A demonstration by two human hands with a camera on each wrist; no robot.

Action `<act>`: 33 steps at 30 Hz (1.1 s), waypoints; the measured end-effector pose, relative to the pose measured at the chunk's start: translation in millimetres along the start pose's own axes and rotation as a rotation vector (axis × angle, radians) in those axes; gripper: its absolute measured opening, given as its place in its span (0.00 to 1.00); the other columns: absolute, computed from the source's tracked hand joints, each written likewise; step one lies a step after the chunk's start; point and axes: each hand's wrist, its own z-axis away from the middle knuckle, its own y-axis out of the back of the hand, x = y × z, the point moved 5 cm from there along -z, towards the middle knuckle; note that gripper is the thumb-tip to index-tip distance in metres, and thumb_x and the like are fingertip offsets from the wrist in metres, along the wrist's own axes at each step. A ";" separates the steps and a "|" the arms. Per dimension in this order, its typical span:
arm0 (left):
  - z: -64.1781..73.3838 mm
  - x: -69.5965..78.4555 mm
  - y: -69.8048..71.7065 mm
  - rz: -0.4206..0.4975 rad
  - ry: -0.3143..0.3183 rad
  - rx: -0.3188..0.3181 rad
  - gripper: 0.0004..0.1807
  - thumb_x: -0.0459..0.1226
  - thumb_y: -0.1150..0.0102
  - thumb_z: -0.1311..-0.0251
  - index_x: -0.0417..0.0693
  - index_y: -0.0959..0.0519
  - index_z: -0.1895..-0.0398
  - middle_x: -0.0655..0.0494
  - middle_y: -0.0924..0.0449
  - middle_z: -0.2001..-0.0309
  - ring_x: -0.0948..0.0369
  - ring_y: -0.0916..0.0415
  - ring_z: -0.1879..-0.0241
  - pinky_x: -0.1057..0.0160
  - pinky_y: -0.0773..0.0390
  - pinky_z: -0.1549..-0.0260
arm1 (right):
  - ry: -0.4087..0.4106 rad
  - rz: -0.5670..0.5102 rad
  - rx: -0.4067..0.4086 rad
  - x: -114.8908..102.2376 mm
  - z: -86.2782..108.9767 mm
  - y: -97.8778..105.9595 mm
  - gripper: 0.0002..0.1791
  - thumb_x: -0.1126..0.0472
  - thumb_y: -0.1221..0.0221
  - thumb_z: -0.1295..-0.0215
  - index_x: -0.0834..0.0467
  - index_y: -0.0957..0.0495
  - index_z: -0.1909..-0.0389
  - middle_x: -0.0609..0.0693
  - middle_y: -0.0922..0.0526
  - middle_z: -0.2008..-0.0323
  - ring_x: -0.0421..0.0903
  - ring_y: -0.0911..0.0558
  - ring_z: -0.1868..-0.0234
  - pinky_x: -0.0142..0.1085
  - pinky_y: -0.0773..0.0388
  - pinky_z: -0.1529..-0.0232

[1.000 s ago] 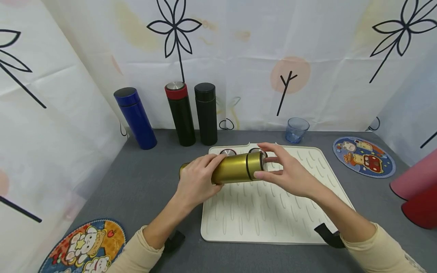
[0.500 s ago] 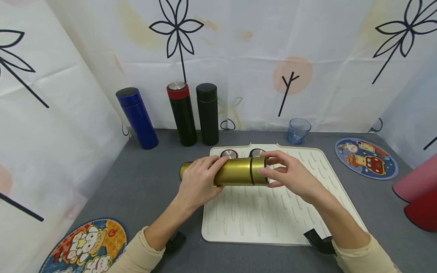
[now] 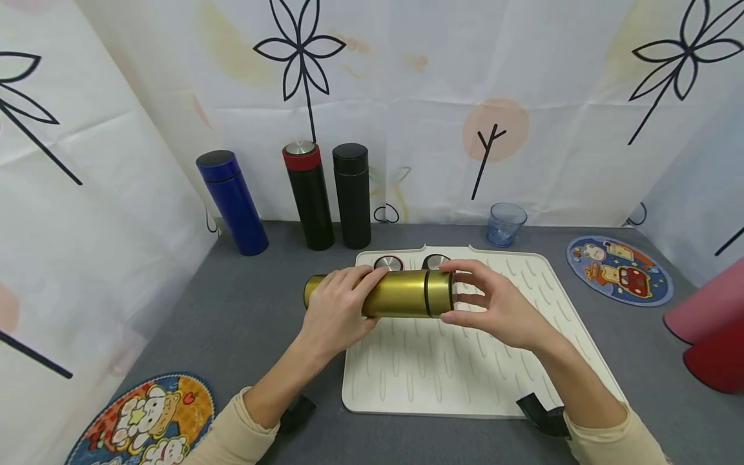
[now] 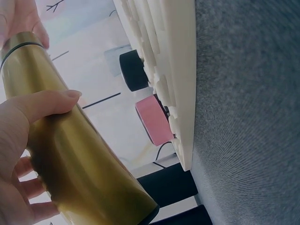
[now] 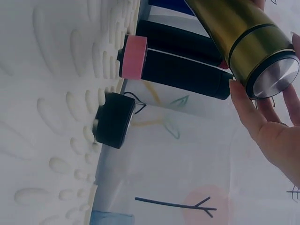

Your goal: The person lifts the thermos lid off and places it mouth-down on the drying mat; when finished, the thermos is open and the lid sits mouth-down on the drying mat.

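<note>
A gold thermos flask [image 3: 401, 294] is held level above the white ridged mat [image 3: 465, 381]. My left hand [image 3: 340, 303] grips its body, with the thumb across the side [image 4: 79, 150] in the left wrist view. Fingers and thumb of my right hand [image 3: 502, 307] curl around the edge of the gold cap [image 3: 440, 294], which is on the flask. The cap's silver end [image 5: 276, 77] faces right, toward my palm. On the mat's far side sit two loose caps, a pink one [image 4: 154, 121] and a black one [image 4: 133, 70].
Blue [image 3: 235, 203], red-topped black [image 3: 308, 197] and plain black [image 3: 352, 197] thermos flasks stand along the back. A blue glass [image 3: 506, 225] is behind the mat. Cartoon placemats lie left [image 3: 151, 420] and right [image 3: 619, 271]. Pink [image 3: 706, 303] and red [image 3: 717, 355] cylinders lie at the right edge.
The flask's cap end has come down slightly, from a small tilt to level. My right fingers have shifted their hold around the cap; my left hand keeps its grip.
</note>
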 end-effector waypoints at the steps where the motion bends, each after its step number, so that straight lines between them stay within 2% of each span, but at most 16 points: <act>1: 0.1 -0.2 0.0 0.001 0.001 0.000 0.41 0.40 0.21 0.69 0.50 0.24 0.42 0.49 0.23 0.51 0.51 0.23 0.54 0.53 0.24 0.53 | -0.008 0.007 0.006 0.4 0.3 -0.8 0.34 0.68 0.34 0.43 0.60 0.37 0.36 0.60 0.37 0.37 0.61 0.30 0.41 0.40 0.23 0.51; 6: 0.5 -0.5 -0.3 -0.001 0.000 -0.001 0.41 0.41 0.22 0.68 0.50 0.24 0.42 0.50 0.23 0.51 0.51 0.23 0.54 0.52 0.24 0.53 | -0.164 -0.082 0.068 5.9 -0.4 -4.9 0.29 0.59 0.44 0.31 0.62 0.41 0.33 0.66 0.39 0.38 0.64 0.30 0.41 0.44 0.20 0.59; 10: 0.7 0.2 -0.8 -0.001 -0.004 -0.004 0.41 0.40 0.22 0.68 0.50 0.24 0.42 0.49 0.23 0.51 0.51 0.23 0.55 0.50 0.25 0.53 | -0.283 -0.189 0.096 10.1 -0.5 -6.6 0.27 0.56 0.46 0.29 0.66 0.38 0.36 0.68 0.37 0.41 0.62 0.26 0.47 0.50 0.20 0.61; 13: 0.8 -0.3 -2.1 0.001 -0.002 -0.008 0.40 0.40 0.22 0.67 0.51 0.24 0.42 0.49 0.23 0.51 0.50 0.23 0.55 0.49 0.25 0.52 | -0.315 -0.195 0.094 12.3 0.0 -7.2 0.27 0.56 0.45 0.30 0.66 0.38 0.37 0.67 0.35 0.42 0.60 0.25 0.49 0.51 0.21 0.58; 16: 0.9 -1.3 -3.1 0.001 0.001 -0.007 0.40 0.39 0.22 0.68 0.51 0.24 0.42 0.49 0.23 0.51 0.50 0.23 0.55 0.49 0.25 0.52 | -0.266 -0.166 0.084 12.2 -0.6 -6.2 0.27 0.58 0.42 0.33 0.65 0.36 0.38 0.66 0.34 0.42 0.58 0.25 0.46 0.46 0.21 0.55; 22: 0.8 -2.1 -3.0 0.011 0.000 0.001 0.41 0.39 0.22 0.69 0.51 0.24 0.42 0.50 0.23 0.51 0.50 0.23 0.55 0.50 0.25 0.53 | -0.012 -0.070 0.017 3.9 -0.9 -1.6 0.29 0.71 0.34 0.44 0.64 0.32 0.41 0.59 0.33 0.41 0.53 0.29 0.42 0.39 0.25 0.50; 24: 0.7 -1.8 -3.1 0.013 -0.001 -0.001 0.41 0.39 0.22 0.69 0.51 0.24 0.42 0.50 0.23 0.51 0.50 0.23 0.55 0.50 0.25 0.53 | 0.024 -0.061 0.003 2.4 -0.5 -1.6 0.32 0.72 0.34 0.45 0.64 0.35 0.39 0.59 0.35 0.39 0.55 0.32 0.38 0.39 0.26 0.47; 25: 0.6 -1.7 -3.2 0.014 -0.001 -0.001 0.41 0.39 0.22 0.69 0.51 0.24 0.42 0.50 0.23 0.51 0.50 0.23 0.55 0.50 0.25 0.53 | 0.015 -0.051 0.011 2.6 -0.2 -1.7 0.32 0.71 0.35 0.43 0.64 0.36 0.38 0.60 0.35 0.39 0.57 0.33 0.38 0.39 0.27 0.47; 27: 0.4 -1.4 -3.2 0.012 0.000 -0.002 0.41 0.39 0.22 0.68 0.51 0.24 0.42 0.50 0.23 0.51 0.50 0.23 0.55 0.50 0.25 0.53 | -0.054 -0.065 0.042 4.6 -0.3 -2.2 0.32 0.67 0.38 0.38 0.63 0.40 0.35 0.62 0.37 0.38 0.60 0.33 0.38 0.42 0.24 0.50; 29: 0.3 -1.2 -3.6 0.006 0.001 -0.006 0.41 0.39 0.22 0.68 0.51 0.24 0.41 0.50 0.23 0.51 0.50 0.23 0.55 0.49 0.25 0.53 | -0.161 -0.122 0.080 8.4 -0.7 -3.3 0.31 0.60 0.43 0.32 0.63 0.43 0.33 0.65 0.38 0.38 0.64 0.32 0.39 0.46 0.22 0.54; 31: 0.5 -0.9 -3.9 0.001 0.001 -0.012 0.41 0.39 0.22 0.68 0.50 0.24 0.42 0.49 0.23 0.51 0.50 0.23 0.54 0.49 0.25 0.53 | -0.263 -0.167 0.109 12.1 -0.6 -4.5 0.30 0.54 0.46 0.29 0.64 0.42 0.33 0.67 0.36 0.40 0.65 0.28 0.43 0.50 0.21 0.58; 33: 0.7 -0.4 -4.4 -0.001 -0.002 -0.019 0.41 0.39 0.22 0.68 0.50 0.24 0.42 0.49 0.23 0.51 0.50 0.23 0.54 0.48 0.25 0.53 | -0.326 -0.207 0.111 14.4 -0.7 -5.7 0.30 0.52 0.48 0.28 0.66 0.41 0.35 0.69 0.34 0.42 0.64 0.26 0.46 0.52 0.21 0.59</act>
